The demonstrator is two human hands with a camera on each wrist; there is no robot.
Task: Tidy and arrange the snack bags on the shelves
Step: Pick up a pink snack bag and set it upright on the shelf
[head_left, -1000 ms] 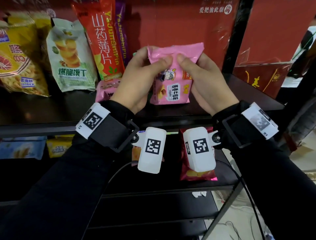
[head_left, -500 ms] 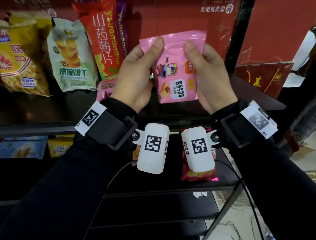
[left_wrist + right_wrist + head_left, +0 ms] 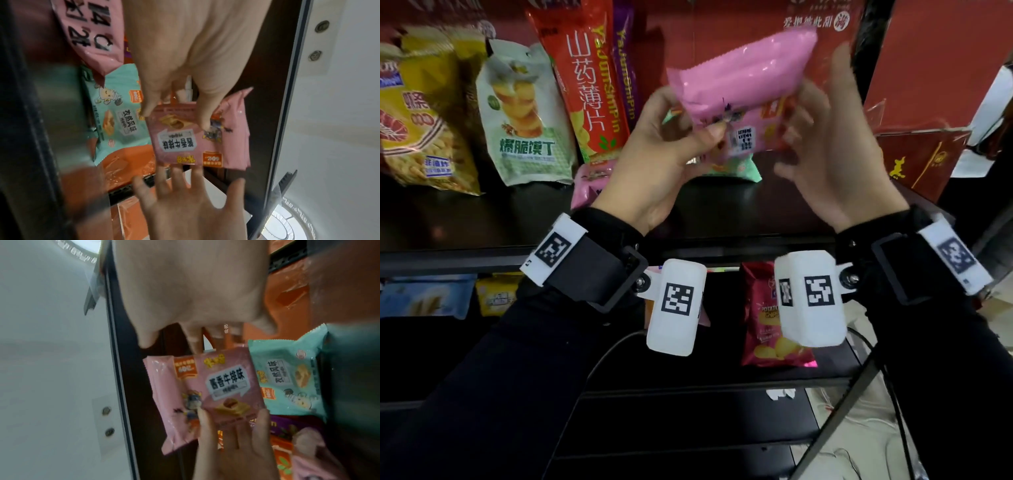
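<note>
Fingers (image 3: 203, 116) of the left hand (image 3: 654, 164) pinch the lower left edge of the pink snack bag (image 3: 743, 82), thumb on the printed front and the others behind it. The right hand (image 3: 835, 154) is spread beside the bag's right edge, fingers straight; whether they touch the film I cannot tell, since that hand is blurred. The bag hangs in the air, tilted, in front of the upper shelf (image 3: 482, 219), above a mint-green snack bag (image 3: 292, 379) that lies on the shelf board.

I judge the pink bag to be light and puffy: thin glossy film, crinkled, with serrated sealed ends and soft, likely brittle contents. The slick film could slide under a loose pinch, so the flat sealed ends or the two side edges look like the safest places to hold, without squeezing the middle. Beside it stand a tall red bag (image 3: 582, 85) and a pale green bag (image 3: 524, 113), both of smooth film and pillow-shaped.
</note>
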